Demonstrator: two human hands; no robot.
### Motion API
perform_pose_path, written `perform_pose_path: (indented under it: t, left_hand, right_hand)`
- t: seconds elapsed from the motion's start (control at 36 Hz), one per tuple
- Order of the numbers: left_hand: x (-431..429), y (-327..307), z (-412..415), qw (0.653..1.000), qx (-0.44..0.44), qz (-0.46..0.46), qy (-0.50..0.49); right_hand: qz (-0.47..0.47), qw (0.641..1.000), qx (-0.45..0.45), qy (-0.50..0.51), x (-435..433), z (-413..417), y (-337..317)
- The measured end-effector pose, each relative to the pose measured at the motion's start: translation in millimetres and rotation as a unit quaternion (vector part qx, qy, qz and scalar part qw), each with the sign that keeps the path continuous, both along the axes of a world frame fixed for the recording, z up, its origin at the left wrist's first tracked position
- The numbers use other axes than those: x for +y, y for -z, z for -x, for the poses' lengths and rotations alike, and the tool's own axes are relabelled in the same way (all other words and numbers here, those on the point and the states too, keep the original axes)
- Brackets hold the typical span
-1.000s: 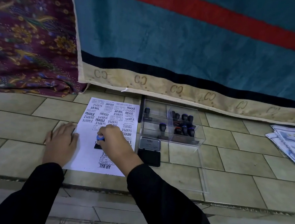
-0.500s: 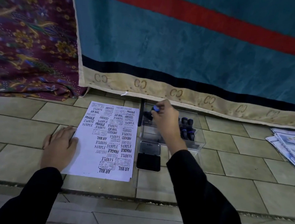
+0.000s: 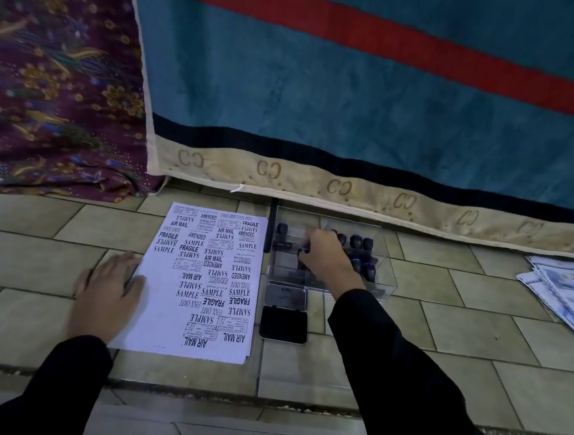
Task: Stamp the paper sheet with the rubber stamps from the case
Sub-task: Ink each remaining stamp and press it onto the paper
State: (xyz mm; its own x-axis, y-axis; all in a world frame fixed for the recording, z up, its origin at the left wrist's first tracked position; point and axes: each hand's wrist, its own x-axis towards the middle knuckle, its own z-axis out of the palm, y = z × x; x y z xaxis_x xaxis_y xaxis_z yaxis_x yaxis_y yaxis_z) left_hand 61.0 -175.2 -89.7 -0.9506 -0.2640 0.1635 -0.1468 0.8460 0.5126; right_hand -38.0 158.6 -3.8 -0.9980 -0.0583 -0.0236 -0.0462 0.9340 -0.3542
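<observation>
View from above, looking down at a tiled floor [image 3: 475, 335]. A white paper sheet [image 3: 168, 311] lies flat on it, topmost of a thin stack. Most of it is covered with black prints at mixed angles: SAMPLE, FRAGILE, AIR MAIL, FAX OUT, AMENDED, EXPRESS. Only the lower left part and the bottom margin are bare.

The left hand [image 3: 106, 292] lies flat with straight fingers on the sheet's left edge, pinning it. The right hand [image 3: 327, 258] is inside a clear plastic case [image 3: 385, 280] just right of the sheet. Its fingers curl round a rubber stamp [image 3: 305, 251], which shows only as a blue ring. More dark-handled stamps [image 3: 355, 241] stand upright in the case. An open ink pad [image 3: 283, 325] sits between the case and the viewer, beside the sheet.

The task looks well advanced. What seems left is inking this stamp and filling the little blank space that remains.
</observation>
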Motion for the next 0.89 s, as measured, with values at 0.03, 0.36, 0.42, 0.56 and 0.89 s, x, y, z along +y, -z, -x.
perform_pose_path:
  t: [0.03,0.36,0.42,0.56,0.89]
  left_hand:
    - [0,1,0,1.000,0.000,0.000,0.000]
    - [1,-2,0,1.000,0.005,-0.014,-0.006]
    - [2,-4,0,1.000,0.005,-0.017,-0.006]
    - [2,-6,1,1.000,0.003,-0.026,-0.006]
    - [0,-7,1,0.996,0.004,-0.085,-0.009]
  right_hand:
    - [-0.008,1.000,-0.003,-0.004,1,1,0]
    - [0.062,0.993,0.097,-0.018,-16,29,-4]
    - [0.033,0.997,0.064,-0.037,-22,38,-4]
    - [-0.002,0.998,-0.038,-0.042,-35,57,-1]
    - [0.091,0.995,0.016,-0.027,-26,68,4]
